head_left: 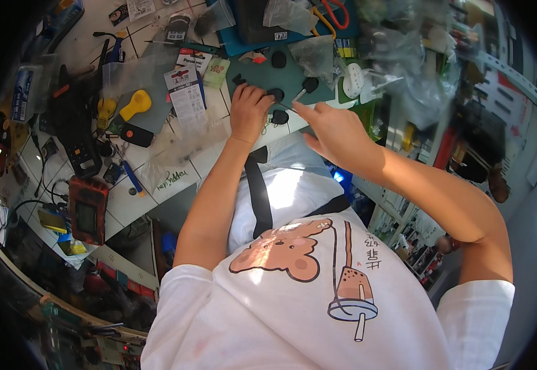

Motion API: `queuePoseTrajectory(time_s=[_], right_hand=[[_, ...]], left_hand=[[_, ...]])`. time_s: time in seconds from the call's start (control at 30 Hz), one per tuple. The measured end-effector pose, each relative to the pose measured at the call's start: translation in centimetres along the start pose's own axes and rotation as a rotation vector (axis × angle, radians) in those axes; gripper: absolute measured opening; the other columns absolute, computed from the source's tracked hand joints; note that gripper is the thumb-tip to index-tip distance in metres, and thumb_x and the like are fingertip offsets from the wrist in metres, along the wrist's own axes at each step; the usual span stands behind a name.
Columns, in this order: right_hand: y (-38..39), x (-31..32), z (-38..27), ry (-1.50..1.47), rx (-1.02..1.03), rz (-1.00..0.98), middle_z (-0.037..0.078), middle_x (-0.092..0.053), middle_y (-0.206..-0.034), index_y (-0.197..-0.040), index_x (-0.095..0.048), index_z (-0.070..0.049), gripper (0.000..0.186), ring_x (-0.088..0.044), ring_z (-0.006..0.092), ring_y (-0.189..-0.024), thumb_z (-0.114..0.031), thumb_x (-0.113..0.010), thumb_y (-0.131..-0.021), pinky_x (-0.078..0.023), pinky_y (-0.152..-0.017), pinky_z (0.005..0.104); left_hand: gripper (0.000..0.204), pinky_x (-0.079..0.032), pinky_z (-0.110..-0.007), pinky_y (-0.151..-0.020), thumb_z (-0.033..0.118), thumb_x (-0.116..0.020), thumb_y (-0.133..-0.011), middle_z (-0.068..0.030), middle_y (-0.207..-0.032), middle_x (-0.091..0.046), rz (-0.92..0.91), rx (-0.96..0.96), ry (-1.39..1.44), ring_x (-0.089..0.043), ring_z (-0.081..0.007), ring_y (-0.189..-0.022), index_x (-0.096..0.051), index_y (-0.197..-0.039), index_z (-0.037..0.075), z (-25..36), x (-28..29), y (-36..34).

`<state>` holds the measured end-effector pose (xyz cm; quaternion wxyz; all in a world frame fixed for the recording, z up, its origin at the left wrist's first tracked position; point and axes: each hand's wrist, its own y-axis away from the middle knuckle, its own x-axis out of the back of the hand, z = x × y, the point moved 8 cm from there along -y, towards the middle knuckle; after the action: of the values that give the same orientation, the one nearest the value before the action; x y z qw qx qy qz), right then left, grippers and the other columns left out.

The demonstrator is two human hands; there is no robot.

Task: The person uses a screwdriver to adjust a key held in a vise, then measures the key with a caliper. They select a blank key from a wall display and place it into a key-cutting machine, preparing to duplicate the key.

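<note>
A white short-sleeved T-shirt (219, 320) carries a printed brown cartoon bear (278, 253) and a drink cup (350, 288)

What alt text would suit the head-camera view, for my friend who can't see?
A person's left hand and right hand are close together over a cluttered workbench, near small black pieces and a black-headed key on a green mat. To the left lie a white printed card and a red-cased device with a screen.

Small rounded black key-fob piece (276, 95) at the green mat's (290, 80) near side, black-headed key (310, 85) beside it, metal blade slanting down-left
</note>
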<state>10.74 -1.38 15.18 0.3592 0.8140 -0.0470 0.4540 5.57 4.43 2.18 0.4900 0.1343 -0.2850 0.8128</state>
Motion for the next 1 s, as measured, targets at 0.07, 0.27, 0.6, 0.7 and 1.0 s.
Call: queuePoseTrajectory(time_s=[0.07,0.27,0.6,0.7,1.0], right_hand=[[0.4,-0.6,-2.0,0.514,0.212,-0.076,0.011,-0.055,-0.066,-0.094,-0.061,0.003,0.027,-0.062,0.0265,-0.056,-0.006,-0.061,-0.069,-0.048,-0.044,0.0316],[0.2,-1.3,-1.3,0.386,0.116,-0.047,0.011,-0.055,-0.066,-0.091,-0.061,0.003,0.025,-0.062,0.0285,-0.057,-0.006,-0.064,-0.068,-0.050,-0.050,0.0361],[1.4,-3.4,5.2,-0.932,-0.936,0.075,0.013,-0.059,-0.064,-0.090,-0.064,0.006,0.019,-0.061,0.0189,-0.057,-0.010,-0.059,-0.081,-0.044,-0.048,0.0328],[0.5,-2.2,4.4,-0.758,-0.773,-0.095,0.011,-0.058,-0.065,-0.088,-0.062,0.005,0.016,-0.062,0.0190,-0.056,-0.006,-0.061,-0.077,-0.046,-0.046,0.0302],[0.6,-1.3,-0.9,0.433,0.208,-0.079,0.011,-0.055,-0.064,-0.097,-0.060,0.001,0.029,-0.062,0.0271,-0.055,-0.006,-0.063,-0.069,-0.051,-0.049,0.0339]], left_hand=[[0.015,-0.042,-0.041,-0.091,0.007,-0.069,-0.064,-0.0030,-0.080,-0.057,-0.005,0.011,0.018,-0.055,-0.0222,-0.085,-0.065,-0.078,0.010,-0.2,-0.1,0.1],[0.019,-0.041,-0.040,-0.093,0.010,-0.071,-0.069,-0.0033,-0.080,-0.059,-0.019,0.077,0.010,-0.056,-0.0227,-0.086,-0.064,-0.086,0.011,-0.3,0.6,0.1],[0.016,-0.041,-0.041,-0.093,0.012,-0.071,-0.068,-0.0037,-0.081,-0.060,-0.031,0.047,0.004,-0.056,-0.0235,-0.087,-0.062,-0.081,0.010,-0.5,0.0,-0.2],[0.013,-0.040,-0.042,-0.093,0.012,-0.070,-0.069,-0.0036,-0.081,-0.059,-0.043,0.042,-0.003,-0.056,-0.0237,-0.086,-0.061,-0.079,0.009,-0.1,0.1,0.0],[0.026,-0.041,-0.039,-0.094,0.012,-0.072,-0.065,-0.0053,-0.081,-0.057,-0.052,0.070,0.026,-0.054,-0.0242,-0.087,-0.060,-0.087,0.009,-0.2,0.3,-0.3]])
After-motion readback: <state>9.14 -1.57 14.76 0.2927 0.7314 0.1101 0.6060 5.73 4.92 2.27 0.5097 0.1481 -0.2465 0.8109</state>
